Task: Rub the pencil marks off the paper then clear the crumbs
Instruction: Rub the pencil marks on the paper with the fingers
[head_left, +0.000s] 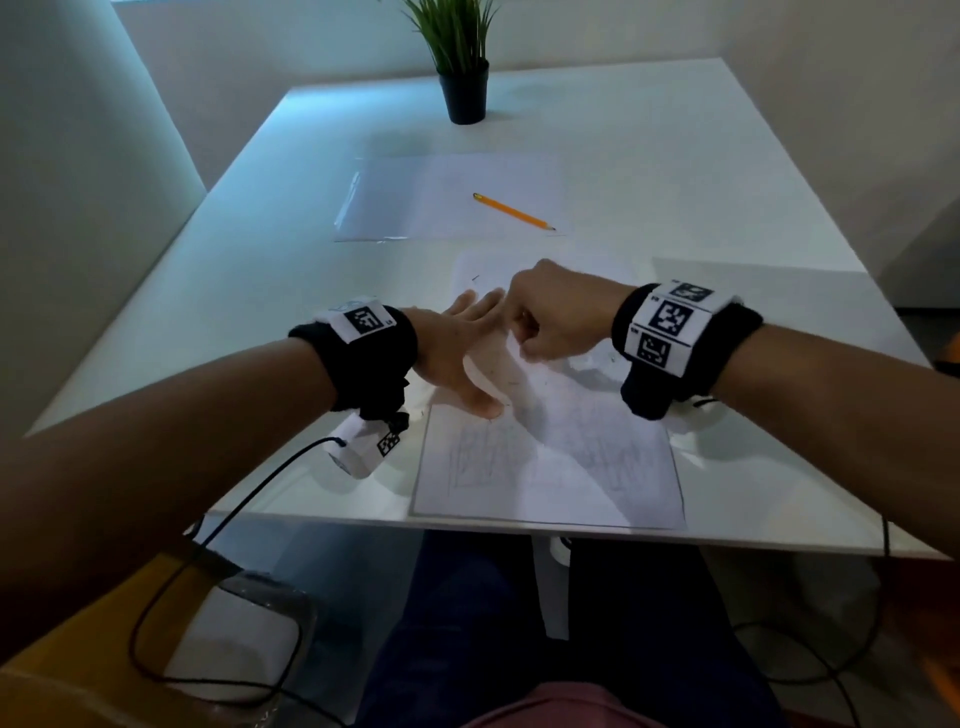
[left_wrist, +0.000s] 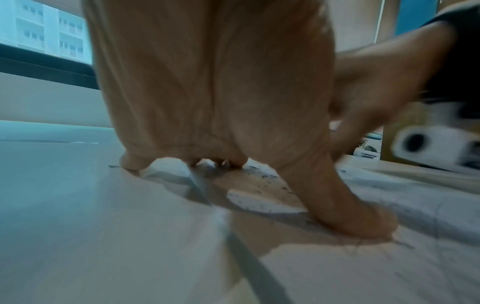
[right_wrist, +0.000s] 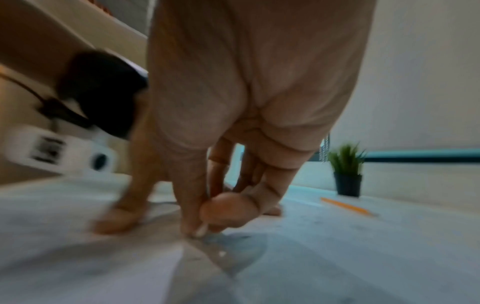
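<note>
A white paper (head_left: 550, 467) with faint pencil scribbles lies near the table's front edge. My left hand (head_left: 457, 353) presses flat on its upper left part, fingers spread; the left wrist view shows the thumb (left_wrist: 363, 218) and fingertips (left_wrist: 132, 164) down on the sheet. My right hand (head_left: 535, 327) is curled just right of the left fingers, pinching a small whitish eraser (right_wrist: 202, 228) whose tip touches the paper. Dark eraser crumbs (left_wrist: 262, 176) lie scattered under and around the left palm. The head view hides the eraser inside the fist.
A yellow pencil (head_left: 513, 211) lies on a clear plastic sleeve (head_left: 384, 208) farther back on the white table (head_left: 727, 208). A potted plant (head_left: 464, 78) stands at the far edge. Cables hang from both wrists below the table front.
</note>
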